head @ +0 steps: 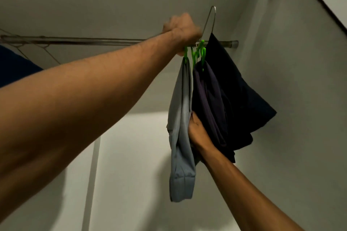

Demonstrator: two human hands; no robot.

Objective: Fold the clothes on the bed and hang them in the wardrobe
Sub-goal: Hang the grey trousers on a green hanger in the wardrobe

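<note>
Hands: left (181,28) grips green hanger (185,52) at rail (93,41), right (199,133) holds dark clothes (225,99).

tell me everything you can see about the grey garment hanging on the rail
The grey garment is a light blue-grey cloth, smooth and thin-looking, folded into a long narrow drape. It hangs straight down from a green hanger at the metal rail, leftmost of the hanging clothes, with a stitched hem at its lower end. The left hand grips at the rail just above it. The right hand presses in between it and the dark purple garment beside it, touching its right edge.
</note>
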